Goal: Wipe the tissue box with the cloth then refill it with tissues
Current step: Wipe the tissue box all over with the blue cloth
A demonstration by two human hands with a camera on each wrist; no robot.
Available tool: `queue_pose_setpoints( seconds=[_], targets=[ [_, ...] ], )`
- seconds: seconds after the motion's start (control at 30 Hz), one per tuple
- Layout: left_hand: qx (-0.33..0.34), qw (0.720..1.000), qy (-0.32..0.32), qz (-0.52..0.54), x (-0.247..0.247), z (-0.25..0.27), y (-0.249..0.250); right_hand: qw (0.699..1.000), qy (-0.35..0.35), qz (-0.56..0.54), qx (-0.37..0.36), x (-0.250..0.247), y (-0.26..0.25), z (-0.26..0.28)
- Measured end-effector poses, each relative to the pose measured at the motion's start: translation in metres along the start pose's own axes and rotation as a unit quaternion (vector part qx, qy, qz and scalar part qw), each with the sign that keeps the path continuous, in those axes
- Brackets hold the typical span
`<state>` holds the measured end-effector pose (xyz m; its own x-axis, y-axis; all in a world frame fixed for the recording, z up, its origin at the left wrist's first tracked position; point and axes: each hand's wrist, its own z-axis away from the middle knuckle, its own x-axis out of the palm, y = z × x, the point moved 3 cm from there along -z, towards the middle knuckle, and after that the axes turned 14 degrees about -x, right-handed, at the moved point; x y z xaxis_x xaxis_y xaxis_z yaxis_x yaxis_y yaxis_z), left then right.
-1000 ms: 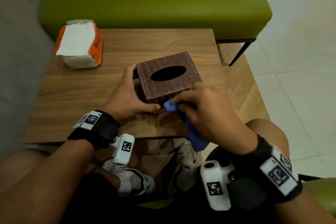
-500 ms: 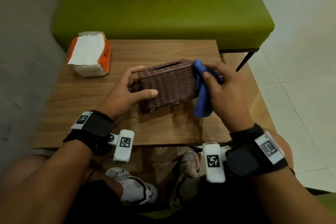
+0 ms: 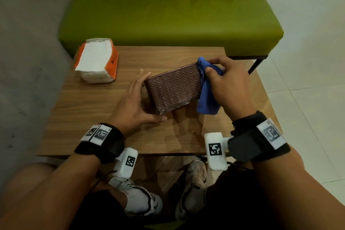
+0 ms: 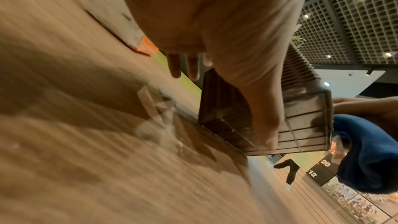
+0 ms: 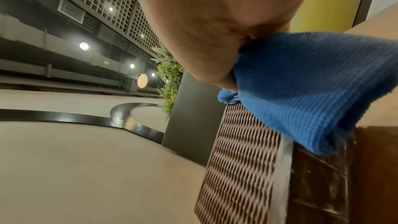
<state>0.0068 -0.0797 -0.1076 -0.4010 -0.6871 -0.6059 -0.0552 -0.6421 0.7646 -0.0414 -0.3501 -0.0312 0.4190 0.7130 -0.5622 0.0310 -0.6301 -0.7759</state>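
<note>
On table (image 3: 78, 110): tissue box (image 3: 173, 90) tipped; left hand (image 3: 133, 107) fingers straight against its left side; right hand (image 3: 228, 87) pinches cloth (image 3: 207, 97) against right side.

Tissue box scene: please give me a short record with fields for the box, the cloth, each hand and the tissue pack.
tissue box: brown woven tissue box, tipped on its side on the wooden table
cloth: blue cloth against the box's right end
left hand: left hand braces the box's left end
right hand: right hand grips the cloth
tissue pack: orange tissue pack, opened, far left
</note>
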Motion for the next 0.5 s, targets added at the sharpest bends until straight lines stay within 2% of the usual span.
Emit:
queue_pose_setpoints(
  seconds=[0.07,0.17,0.33,0.43,0.5],
  targets=[
    [0.042,0.998,0.048,-0.008,-0.001,0.001,0.005,1.000,-0.001,-0.002,-0.017,0.000,-0.001,0.002],
    [0.030,0.997,0.070,0.014,-0.001,0.002,0.008,0.998,-0.008,-0.013,-0.054,-0.002,0.000,0.006],
    [0.002,0.997,0.074,0.018,-0.004,-0.001,0.004,0.991,0.105,0.010,-0.086,-0.022,0.017,0.028],
    [0.002,0.997,0.076,0.007,-0.004,-0.002,0.006,0.991,0.086,0.037,-0.092,0.002,0.014,0.059],
    [0.005,0.997,0.078,-0.001,-0.004,-0.002,0.009,0.988,0.099,0.042,-0.108,0.022,0.001,0.077]
  ],
)
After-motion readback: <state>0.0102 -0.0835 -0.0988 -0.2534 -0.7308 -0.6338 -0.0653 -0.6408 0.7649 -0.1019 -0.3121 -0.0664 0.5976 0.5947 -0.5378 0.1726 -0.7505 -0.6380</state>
